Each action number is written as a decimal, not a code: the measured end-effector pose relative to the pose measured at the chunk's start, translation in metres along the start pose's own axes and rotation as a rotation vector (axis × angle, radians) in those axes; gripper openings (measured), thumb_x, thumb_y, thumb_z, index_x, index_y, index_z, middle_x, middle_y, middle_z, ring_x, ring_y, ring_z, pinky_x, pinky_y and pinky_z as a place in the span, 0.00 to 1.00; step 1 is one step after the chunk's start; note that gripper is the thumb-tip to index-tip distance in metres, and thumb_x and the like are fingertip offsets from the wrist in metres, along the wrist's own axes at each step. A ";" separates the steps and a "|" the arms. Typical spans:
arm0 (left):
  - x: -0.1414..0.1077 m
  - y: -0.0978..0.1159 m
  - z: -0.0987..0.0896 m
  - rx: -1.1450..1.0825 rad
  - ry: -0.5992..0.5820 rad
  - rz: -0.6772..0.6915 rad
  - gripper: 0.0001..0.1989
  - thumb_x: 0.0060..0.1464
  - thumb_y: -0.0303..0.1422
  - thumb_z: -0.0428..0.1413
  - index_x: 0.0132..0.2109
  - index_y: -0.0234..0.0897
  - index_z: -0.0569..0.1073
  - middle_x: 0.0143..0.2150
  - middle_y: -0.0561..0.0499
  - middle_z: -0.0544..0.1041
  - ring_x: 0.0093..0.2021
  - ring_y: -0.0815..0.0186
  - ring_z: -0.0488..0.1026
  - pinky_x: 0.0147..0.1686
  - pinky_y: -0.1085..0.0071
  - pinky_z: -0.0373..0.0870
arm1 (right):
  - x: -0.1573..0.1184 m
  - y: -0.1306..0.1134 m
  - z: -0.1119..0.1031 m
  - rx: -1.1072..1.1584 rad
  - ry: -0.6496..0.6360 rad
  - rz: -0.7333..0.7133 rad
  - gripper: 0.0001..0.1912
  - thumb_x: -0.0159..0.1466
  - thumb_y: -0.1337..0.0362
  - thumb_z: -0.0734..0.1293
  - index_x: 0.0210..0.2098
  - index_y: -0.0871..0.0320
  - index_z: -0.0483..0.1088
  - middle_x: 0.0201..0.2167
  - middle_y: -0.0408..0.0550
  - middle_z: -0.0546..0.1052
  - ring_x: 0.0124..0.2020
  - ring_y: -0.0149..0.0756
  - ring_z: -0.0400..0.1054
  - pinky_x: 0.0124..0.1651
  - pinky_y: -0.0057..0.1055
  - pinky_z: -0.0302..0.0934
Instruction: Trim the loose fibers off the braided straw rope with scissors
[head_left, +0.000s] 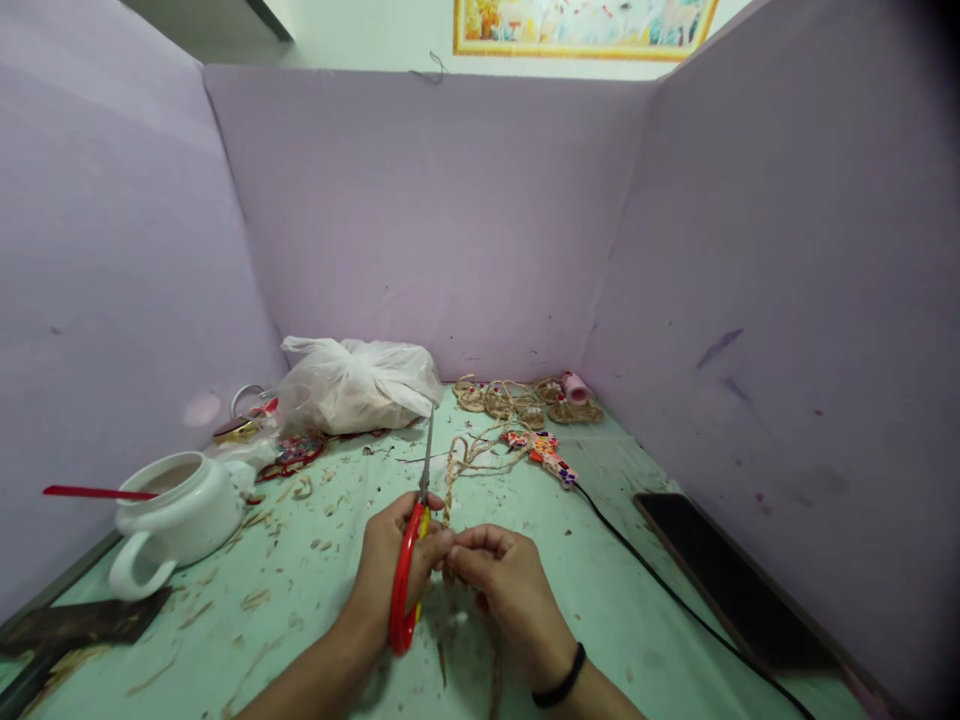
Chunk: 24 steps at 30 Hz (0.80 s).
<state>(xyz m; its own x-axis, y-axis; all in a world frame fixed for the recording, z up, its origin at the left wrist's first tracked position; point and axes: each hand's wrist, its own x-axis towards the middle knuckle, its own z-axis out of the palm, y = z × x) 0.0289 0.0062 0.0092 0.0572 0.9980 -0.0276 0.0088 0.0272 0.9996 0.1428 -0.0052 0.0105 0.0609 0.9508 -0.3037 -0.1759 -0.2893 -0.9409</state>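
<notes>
Scissors with red handles (403, 580) hang in my left hand (384, 560), their closed blades pointing away from me toward the white bag. That hand also pinches a braided straw cord (448, 490) between thumb and fingertips. Close beside it, my right hand (510, 580) is closed in a pinch on the same cord, its fingertips almost touching the left thumb. A black band circles the right wrist. Beyond the hands the cord runs into loose loops (480, 455) on the table. A loose strand hangs down below the fingers.
At left stand a white teapot (187, 510) with a red stick and a dark flat-bladed tool (90, 625). A tied plastic bag (360, 385) lies behind. Woven straw pieces (499, 400), a patterned hot-glue gun (551, 460), its cable and a phone (735, 580) are at right. Purple panels (435, 220) enclose the table.
</notes>
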 end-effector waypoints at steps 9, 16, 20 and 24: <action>-0.012 -0.006 0.004 -0.061 -0.040 -0.069 0.12 0.38 0.30 0.57 0.34 0.35 0.64 0.18 0.60 0.64 0.15 0.77 0.58 0.14 0.80 0.55 | 0.011 0.004 -0.011 0.160 -0.056 -0.039 0.18 0.40 0.60 0.72 0.30 0.63 0.73 0.25 0.48 0.75 0.23 0.31 0.66 0.22 0.25 0.56; -0.019 -0.011 0.010 -0.007 -0.086 -0.095 0.11 0.42 0.34 0.56 0.33 0.35 0.65 0.17 0.58 0.64 0.14 0.76 0.60 0.12 0.81 0.54 | 0.013 0.007 -0.008 0.279 -0.096 -0.084 0.20 0.39 0.61 0.74 0.31 0.63 0.73 0.23 0.47 0.76 0.22 0.29 0.66 0.22 0.23 0.55; -0.021 -0.011 0.012 -0.026 -0.086 -0.152 0.12 0.40 0.33 0.56 0.34 0.36 0.63 0.17 0.59 0.64 0.13 0.76 0.60 0.11 0.81 0.54 | 0.016 0.003 -0.015 0.278 -0.034 -0.116 0.17 0.41 0.61 0.73 0.30 0.62 0.74 0.26 0.48 0.76 0.23 0.29 0.66 0.24 0.24 0.57; -0.022 -0.010 0.012 -0.048 -0.099 -0.162 0.11 0.42 0.33 0.55 0.34 0.36 0.63 0.16 0.60 0.63 0.13 0.76 0.60 0.12 0.81 0.55 | 0.018 0.003 -0.018 0.304 -0.044 -0.117 0.16 0.41 0.60 0.73 0.29 0.62 0.74 0.24 0.45 0.75 0.21 0.27 0.64 0.24 0.24 0.57</action>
<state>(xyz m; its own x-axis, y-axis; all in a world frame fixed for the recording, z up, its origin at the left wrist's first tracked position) 0.0399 -0.0168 0.0000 0.1565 0.9699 -0.1866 -0.0215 0.1923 0.9811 0.1615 0.0092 -0.0006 0.0572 0.9815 -0.1830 -0.4558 -0.1374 -0.8794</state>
